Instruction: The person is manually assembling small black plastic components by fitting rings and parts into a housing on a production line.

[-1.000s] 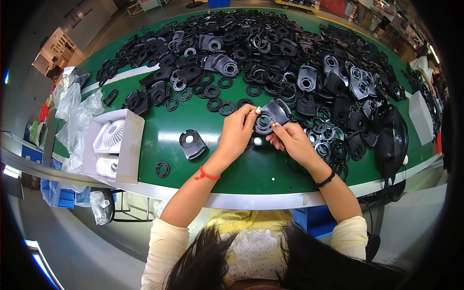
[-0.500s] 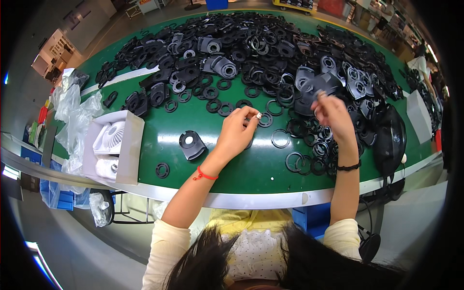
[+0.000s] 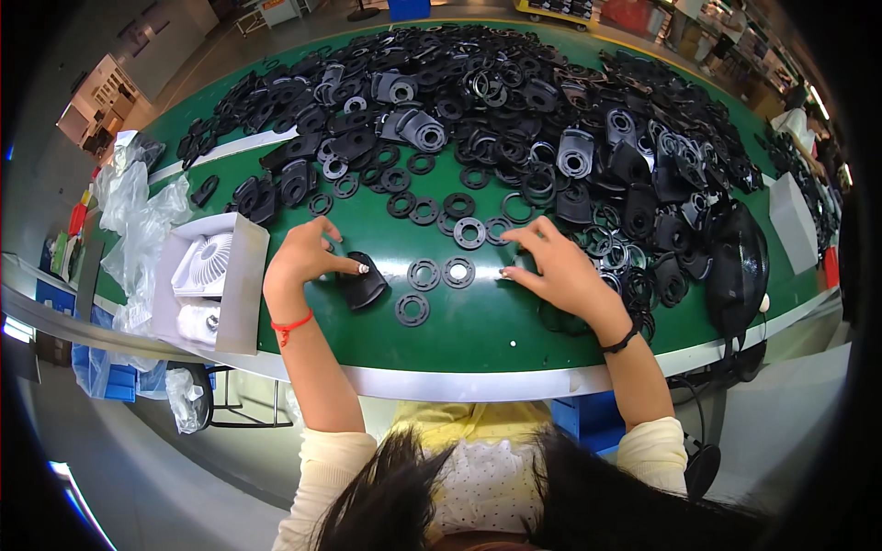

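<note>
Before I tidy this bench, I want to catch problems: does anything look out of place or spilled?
Nothing looks spilled or broken. Black plastic parts lie in a loose heap across the green table, a few rings strayed toward both hands. Crumpled clear bags hang off the left edge.

You have one view only, from the camera worn on your head, so no second view overlaps it. It looks steeply down and slightly forward over your own hair and chest onto the green table (image 3: 478,331), whose near edge curves across the lower middle. Your left hand (image 3: 303,262) and right hand (image 3: 560,271) sit close, near the centre, with forearms entering from below. The fisheye bends the table's edges toward the rim, and the far corners are probably too dark and squeezed to read reliably.
</note>
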Demonstrator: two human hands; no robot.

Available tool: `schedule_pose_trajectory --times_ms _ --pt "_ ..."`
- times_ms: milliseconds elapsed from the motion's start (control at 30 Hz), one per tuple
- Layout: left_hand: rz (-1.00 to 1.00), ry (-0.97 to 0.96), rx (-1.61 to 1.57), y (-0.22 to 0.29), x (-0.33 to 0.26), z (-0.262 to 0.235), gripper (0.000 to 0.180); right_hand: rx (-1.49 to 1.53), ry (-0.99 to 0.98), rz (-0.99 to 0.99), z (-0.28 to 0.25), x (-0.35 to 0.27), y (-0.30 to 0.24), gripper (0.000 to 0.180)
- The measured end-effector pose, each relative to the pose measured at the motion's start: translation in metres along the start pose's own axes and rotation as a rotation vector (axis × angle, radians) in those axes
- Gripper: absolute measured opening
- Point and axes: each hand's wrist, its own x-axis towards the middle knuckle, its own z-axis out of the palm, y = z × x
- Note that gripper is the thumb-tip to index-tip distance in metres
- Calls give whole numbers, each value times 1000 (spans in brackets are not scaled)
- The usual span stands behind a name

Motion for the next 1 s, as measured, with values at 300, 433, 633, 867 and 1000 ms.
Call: schedule_pose_trajectory --times_ms 300,433,633,867,1000 --pt "77 -98 2 6 2 10 65 -21 -79 -209 23 -1 -19 28" --pt "68 -117 -35 20 0 17 55 45 -88 -205 25 -1 -14 26" --pt "274 -275 -56 41 -2 37 48 37 -61 -242 23 0 -14 25" --pt "345 -360 -4 39 -1 38 23 38 -14 -276 24 0 -15 23" --pt "350 -345 31 40 0 40 13 78 -22 -236 25 0 -17 24"
